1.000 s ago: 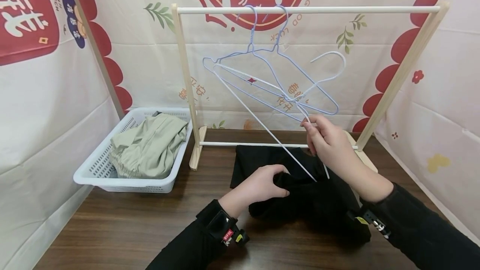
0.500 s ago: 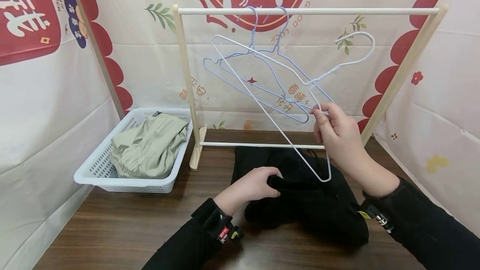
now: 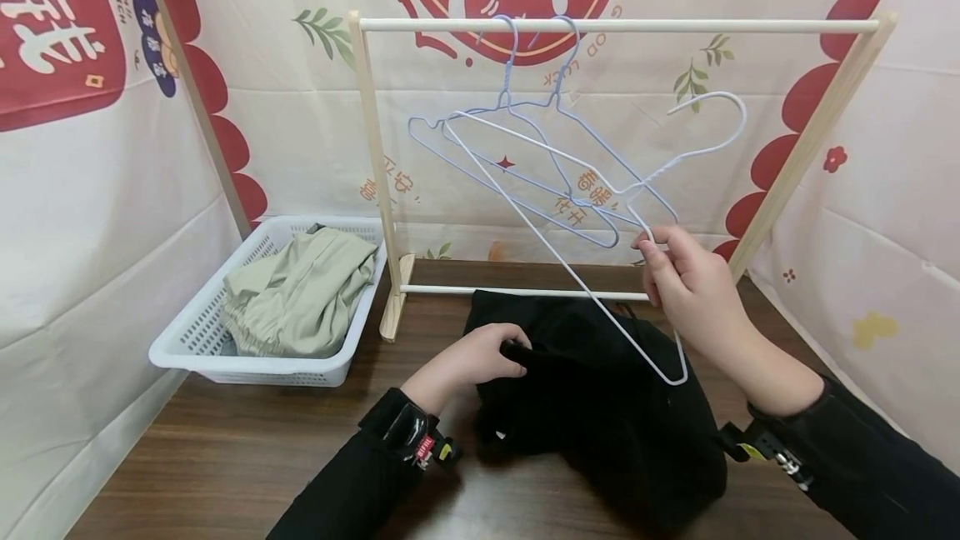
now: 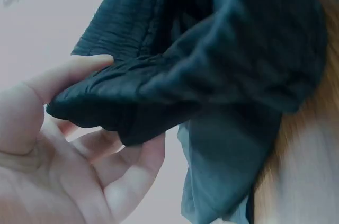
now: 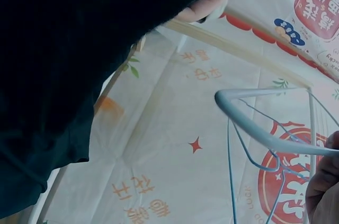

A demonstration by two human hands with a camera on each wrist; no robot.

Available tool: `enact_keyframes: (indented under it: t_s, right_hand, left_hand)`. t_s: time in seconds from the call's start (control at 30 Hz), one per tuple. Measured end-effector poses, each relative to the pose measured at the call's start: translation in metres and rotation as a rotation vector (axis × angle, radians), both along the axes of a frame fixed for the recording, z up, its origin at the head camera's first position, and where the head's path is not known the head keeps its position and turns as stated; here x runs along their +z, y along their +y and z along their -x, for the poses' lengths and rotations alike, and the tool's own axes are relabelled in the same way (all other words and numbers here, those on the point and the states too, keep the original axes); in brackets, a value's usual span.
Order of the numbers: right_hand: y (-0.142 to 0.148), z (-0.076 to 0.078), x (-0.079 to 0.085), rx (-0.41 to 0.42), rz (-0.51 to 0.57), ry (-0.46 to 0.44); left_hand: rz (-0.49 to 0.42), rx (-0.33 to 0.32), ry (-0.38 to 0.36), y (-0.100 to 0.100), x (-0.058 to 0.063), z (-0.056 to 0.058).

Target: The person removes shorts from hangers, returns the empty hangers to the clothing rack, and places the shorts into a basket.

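Note:
In the head view, black pants (image 3: 600, 415) with a gathered elastic waistband lie bunched on the brown table. My left hand (image 3: 472, 361) pinches the waistband edge; the left wrist view has the thumb on top of the cloth (image 4: 212, 70) and the fingers beneath. Higher up on the right, my right hand (image 3: 693, 286) grips one arm of a white wire hanger (image 3: 647, 183), tilted with its hook to the right. The hanger's lower corner hangs in front of the pants. In the right wrist view the right hand (image 5: 324, 181) shows only partly at the edge.
A wooden rack (image 3: 615, 25) with white bars stands behind, and two blue hangers (image 3: 507, 77) hang on its top bar. At left, a white basket (image 3: 247, 369) holds a folded pale green garment (image 3: 300, 294). Printed cloth walls (image 3: 847, 273) enclose the table (image 3: 217, 465).
My right hand has shifted right with the white hanger, which rose, turned its hook rightward, then dropped slightly. My left hand has drawn the waistband leftward, spreading the pants wider.

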State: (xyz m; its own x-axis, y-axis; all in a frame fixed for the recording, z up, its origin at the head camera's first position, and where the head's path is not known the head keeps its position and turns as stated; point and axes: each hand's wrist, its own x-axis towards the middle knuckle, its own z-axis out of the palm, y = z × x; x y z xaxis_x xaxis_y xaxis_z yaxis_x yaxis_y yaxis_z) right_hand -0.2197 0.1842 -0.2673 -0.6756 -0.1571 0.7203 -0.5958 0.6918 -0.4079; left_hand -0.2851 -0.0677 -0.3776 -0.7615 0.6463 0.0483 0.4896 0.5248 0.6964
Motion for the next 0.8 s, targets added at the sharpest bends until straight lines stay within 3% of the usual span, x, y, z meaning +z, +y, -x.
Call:
enact_keyframes:
  t_s: [0.27, 0.53, 0.8]
  right_hand:
    - [0.006, -0.004, -0.005, -0.016, -0.015, -0.006]
    - [0.013, -0.005, -0.010, -0.013, -0.022, -0.040]
    - [0.015, -0.005, -0.014, 0.005, -0.017, -0.061]
  left_hand:
    - [-0.035, 0.028, -0.061, -0.016, -0.005, 0.009]
    - [-0.059, 0.080, -0.074, -0.030, -0.009, 0.018]
    - [-0.138, 0.226, -0.069, -0.040, -0.009, 0.028]
